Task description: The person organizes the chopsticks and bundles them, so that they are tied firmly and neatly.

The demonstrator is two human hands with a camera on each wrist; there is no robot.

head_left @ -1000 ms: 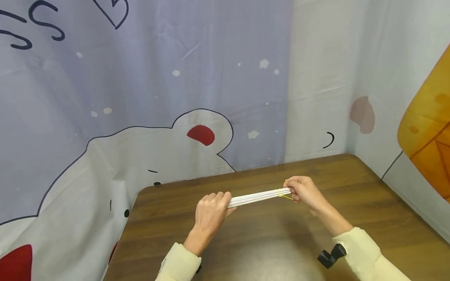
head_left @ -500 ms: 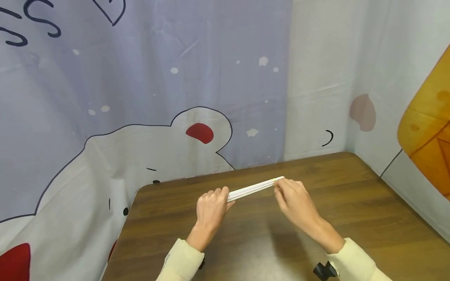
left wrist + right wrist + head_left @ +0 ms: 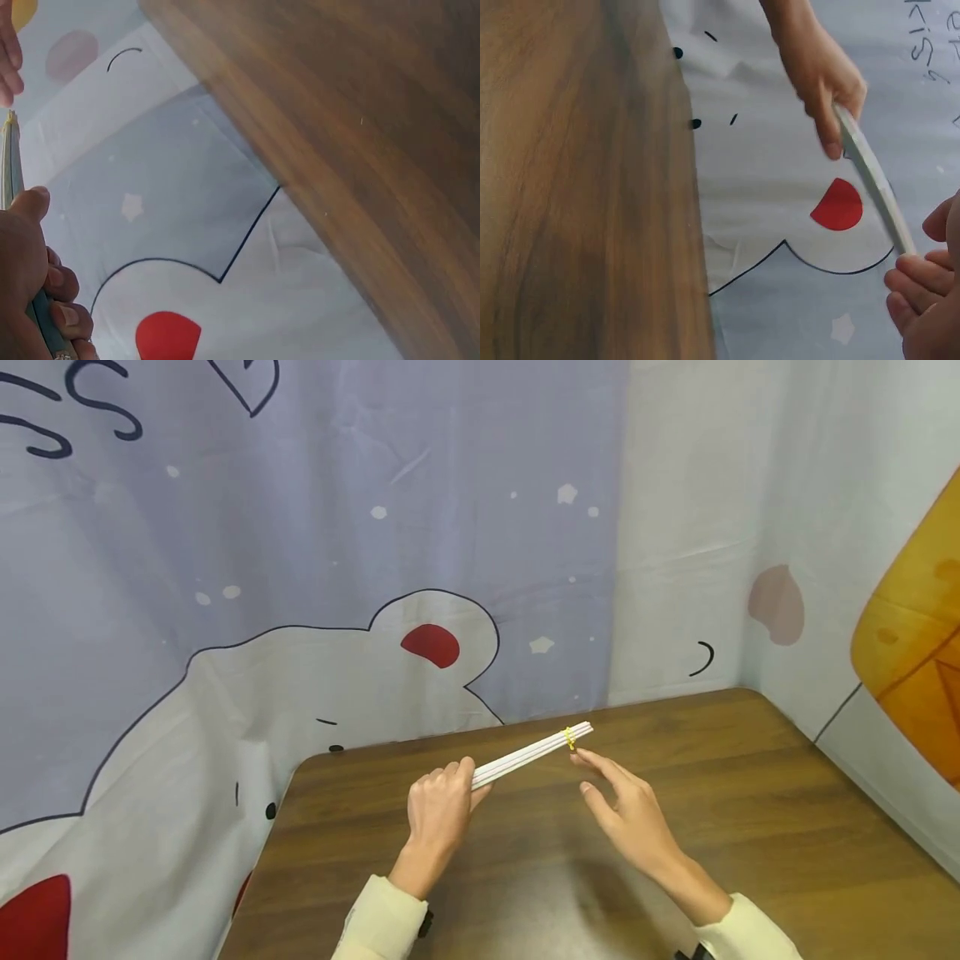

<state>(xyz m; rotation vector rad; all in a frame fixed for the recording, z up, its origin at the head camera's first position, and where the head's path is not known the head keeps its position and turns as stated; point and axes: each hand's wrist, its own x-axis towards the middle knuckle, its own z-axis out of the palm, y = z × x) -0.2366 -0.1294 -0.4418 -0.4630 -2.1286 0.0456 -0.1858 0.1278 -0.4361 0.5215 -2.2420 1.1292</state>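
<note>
A bundle of slim white sticks [image 3: 521, 762] is held up above the table, slanting upward to the right. My left hand [image 3: 441, 802] grips its lower left end, fingers wrapped around it. A thin yellow rubber band [image 3: 569, 738] circles the sticks close to their free end. Just below that band, my right hand [image 3: 630, 818] has its fingers extended and thumb apart, with fingertips right by the band. In the right wrist view the sticks [image 3: 874, 176] run from the left hand [image 3: 821, 75] down to the right fingertips [image 3: 911, 262]. The gripped end is hidden in the left palm.
Below the hands is a brown wood-grain table [image 3: 750, 793] with rounded back corners. A printed cloth [image 3: 300, 527] with a white bear and small stars hangs behind it. Another cloth with an orange figure [image 3: 915, 643] hangs along the right.
My right hand has let go of the stick end and moved down and left, its fingers opening. The free end now tilts higher, with the yellow band fully visible. The left hand keeps its grip.
</note>
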